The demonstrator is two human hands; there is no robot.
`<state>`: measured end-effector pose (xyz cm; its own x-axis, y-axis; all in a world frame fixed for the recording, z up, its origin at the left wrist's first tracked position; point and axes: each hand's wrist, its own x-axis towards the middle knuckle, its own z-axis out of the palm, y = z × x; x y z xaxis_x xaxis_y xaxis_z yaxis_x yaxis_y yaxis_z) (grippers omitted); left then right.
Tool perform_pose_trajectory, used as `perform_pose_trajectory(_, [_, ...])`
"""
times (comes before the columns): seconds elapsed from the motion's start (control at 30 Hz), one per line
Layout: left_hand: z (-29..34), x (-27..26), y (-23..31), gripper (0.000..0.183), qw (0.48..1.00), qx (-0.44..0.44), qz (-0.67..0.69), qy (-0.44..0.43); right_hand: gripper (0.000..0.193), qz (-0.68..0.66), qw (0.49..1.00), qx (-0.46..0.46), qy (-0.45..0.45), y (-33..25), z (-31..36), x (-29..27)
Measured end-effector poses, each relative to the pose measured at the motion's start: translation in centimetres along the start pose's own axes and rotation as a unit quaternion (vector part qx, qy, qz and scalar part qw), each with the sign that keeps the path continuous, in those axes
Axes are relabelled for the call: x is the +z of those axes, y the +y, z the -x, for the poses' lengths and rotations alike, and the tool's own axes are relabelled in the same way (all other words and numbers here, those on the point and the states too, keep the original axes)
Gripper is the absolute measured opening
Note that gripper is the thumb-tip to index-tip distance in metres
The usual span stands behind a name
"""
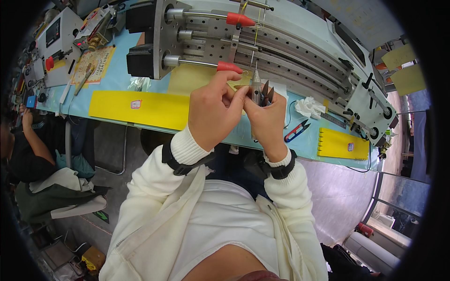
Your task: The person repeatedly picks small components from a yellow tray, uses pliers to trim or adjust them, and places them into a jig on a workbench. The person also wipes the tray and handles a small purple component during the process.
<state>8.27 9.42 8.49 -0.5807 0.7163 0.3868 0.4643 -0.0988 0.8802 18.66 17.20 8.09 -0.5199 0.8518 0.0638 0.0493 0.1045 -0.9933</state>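
1. Yellow strip point(140, 107), long and flat, lies along the near edge of the bench, to the left of the hands. Looks stiff and light.
2. Left hand point(211, 110): fingers curled, thumb and forefinger brought toward each other just beside the silver piece. From where I stand I cannot tell what, if anything, is pinched there.
3. Red tip point(229, 67), tapered, ends the rig's near rod, with a small wire loop at its nose, close above the left forefinger. Likely firm plastic or rubber.
4. Silver piece point(256, 85) stands nearly upright between the hands, in front of the rig point(213, 51). Dull metallic sheen, narrowing to a point; lower part hidden by the fingers. Judged hard, smooth, slippery, probably heavy for its size. Best hold: the thicker body, below the taper.
5. Dark blades point(266, 91), pointed, beside the silver piece, rise from the right hand. Probably stiff steel, sharp; take hold well below the points.
6. Right hand point(269, 119): fingers closed about the blades, thumb reaching toward the left thumb. Whether it also grips the silver piece: unclear.
7. Blue-and-red snips point(297, 130) lie on the bench, right of the right hand. Presumably light; handle end is the safe hold.
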Motion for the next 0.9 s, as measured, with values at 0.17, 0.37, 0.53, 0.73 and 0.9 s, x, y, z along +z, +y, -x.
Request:
perform_pose_trajectory(0.17, [-1.1, 0.6, -0.1, 0.011, 0.982, 0.099, -0.157, 0.041, 0.011, 0.007, 0.999, 0.000, -0.037, 0.9, 1.1, -0.7])
perform_pose_trajectory(0.37, [-0.4, 0.1, -0.6, 0.013, 0.991, 0.063, -0.109, 0.052, 0.038, 0.044, 0.994, 0.020, -0.102, -0.5, 2.1, -3.0])
perform_pose_trajectory(0.53, [0.3, -0.6, -0.8, 0.013, 0.997, 0.023, -0.049, 0.051, 0.044, 0.106, 0.988, 0.033, -0.107, -1.5, 2.4, -3.9])
perform_pose_trajectory(0.73, [0.7, -0.5, -0.7, 0.012, 0.998, 0.019, -0.035, 0.053, 0.041, 0.080, 0.991, 0.008, -0.105, -1.4, 2.4, -3.3])
perform_pose_trajectory(0.9, [0.7, -0.5, -0.7, 0.012, 0.998, 0.024, -0.039, 0.051, 0.043, 0.074, 0.993, -0.008, -0.092, -1.5, 2.3, -3.0])
